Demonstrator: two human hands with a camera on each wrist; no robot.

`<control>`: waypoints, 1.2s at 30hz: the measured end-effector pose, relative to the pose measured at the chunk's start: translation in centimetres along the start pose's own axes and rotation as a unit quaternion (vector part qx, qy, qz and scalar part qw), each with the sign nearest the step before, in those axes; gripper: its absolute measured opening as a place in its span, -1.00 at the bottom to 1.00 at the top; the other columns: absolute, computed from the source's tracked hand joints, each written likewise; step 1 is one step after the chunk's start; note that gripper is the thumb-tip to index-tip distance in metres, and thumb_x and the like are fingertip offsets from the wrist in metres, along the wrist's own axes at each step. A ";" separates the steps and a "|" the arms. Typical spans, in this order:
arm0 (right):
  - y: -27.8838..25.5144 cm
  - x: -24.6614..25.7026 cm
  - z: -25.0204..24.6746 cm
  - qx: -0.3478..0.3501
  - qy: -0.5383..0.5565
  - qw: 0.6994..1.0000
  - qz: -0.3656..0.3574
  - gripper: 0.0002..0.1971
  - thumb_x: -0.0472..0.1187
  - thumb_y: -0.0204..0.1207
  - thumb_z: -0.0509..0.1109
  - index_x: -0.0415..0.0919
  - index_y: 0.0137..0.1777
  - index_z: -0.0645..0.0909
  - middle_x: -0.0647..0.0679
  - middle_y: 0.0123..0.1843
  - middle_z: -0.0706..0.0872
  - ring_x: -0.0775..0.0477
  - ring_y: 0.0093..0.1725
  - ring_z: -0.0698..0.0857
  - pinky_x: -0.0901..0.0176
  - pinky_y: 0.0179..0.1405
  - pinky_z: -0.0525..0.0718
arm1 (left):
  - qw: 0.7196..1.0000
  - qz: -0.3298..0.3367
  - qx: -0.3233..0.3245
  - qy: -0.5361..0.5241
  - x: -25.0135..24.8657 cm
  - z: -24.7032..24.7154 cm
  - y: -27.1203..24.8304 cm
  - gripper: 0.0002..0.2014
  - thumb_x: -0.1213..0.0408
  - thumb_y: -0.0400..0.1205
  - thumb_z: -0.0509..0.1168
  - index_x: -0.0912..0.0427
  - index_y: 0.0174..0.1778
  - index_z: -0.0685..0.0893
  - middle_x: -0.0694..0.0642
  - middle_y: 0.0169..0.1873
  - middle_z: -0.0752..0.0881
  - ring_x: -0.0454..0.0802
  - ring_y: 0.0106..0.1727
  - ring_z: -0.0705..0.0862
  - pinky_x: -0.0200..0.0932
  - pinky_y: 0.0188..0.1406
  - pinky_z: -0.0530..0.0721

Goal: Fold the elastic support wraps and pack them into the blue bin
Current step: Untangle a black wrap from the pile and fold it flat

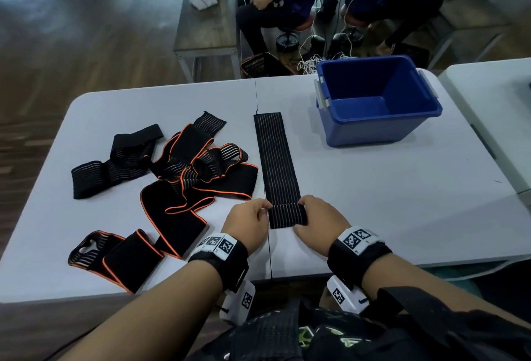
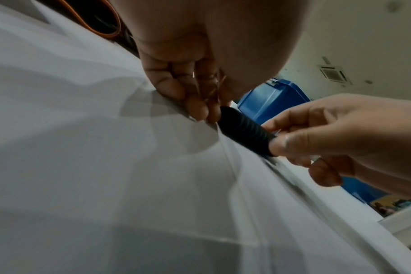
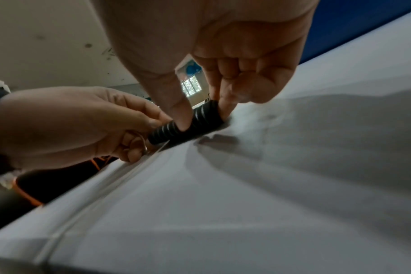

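Observation:
A long black ribbed wrap point(image 1: 275, 165) lies flat and straight on the white table point(image 1: 402, 202), running away from me. Its near end is turned over into a short fold point(image 1: 287, 215). My left hand point(image 1: 253, 218) pinches the fold's left edge and my right hand point(image 1: 314, 218) pinches its right edge. In the left wrist view the folded end point(image 2: 245, 130) sits between the fingertips of both hands. The right wrist view shows the same fold point(image 3: 188, 126) under my thumb. The blue bin point(image 1: 376, 119) stands at the far right with nothing visible inside.
A loose pile of several black wraps with orange trim point(image 1: 184, 171) covers the table's left half. Another white table point(image 1: 494, 102) adjoins on the right. Beyond the far edge people sit by a wooden table point(image 1: 207, 27), with cables on the floor.

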State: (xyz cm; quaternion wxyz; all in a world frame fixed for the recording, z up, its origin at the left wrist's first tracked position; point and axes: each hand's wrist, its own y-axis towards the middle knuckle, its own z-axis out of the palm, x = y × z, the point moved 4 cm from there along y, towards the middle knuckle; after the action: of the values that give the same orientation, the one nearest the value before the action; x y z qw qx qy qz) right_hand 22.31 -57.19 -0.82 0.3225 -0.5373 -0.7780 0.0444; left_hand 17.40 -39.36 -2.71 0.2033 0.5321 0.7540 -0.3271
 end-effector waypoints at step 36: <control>2.1 0.3 -1.2 -0.023 -0.011 1.000 -0.001 -0.64 0.05 0.65 0.37 -0.15 0.32 0.56 -0.09 0.01 0.76 -0.14 0.05 0.71 0.04 0.04 0.65 | 0.987 0.095 0.018 0.126 -2.1 -0.3 0.8 -0.69 0.21 0.71 0.25 -0.06 0.37 0.64 -0.02 0.16 0.70 0.02 0.17 0.68 0.03 0.17 0.67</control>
State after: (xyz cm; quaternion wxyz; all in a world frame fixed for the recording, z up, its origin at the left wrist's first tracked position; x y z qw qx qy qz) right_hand 24.57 -56.39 -0.56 0.3015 -0.5435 -0.7828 0.0317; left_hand 18.91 -40.36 -1.29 0.1267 0.6417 0.7138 -0.2504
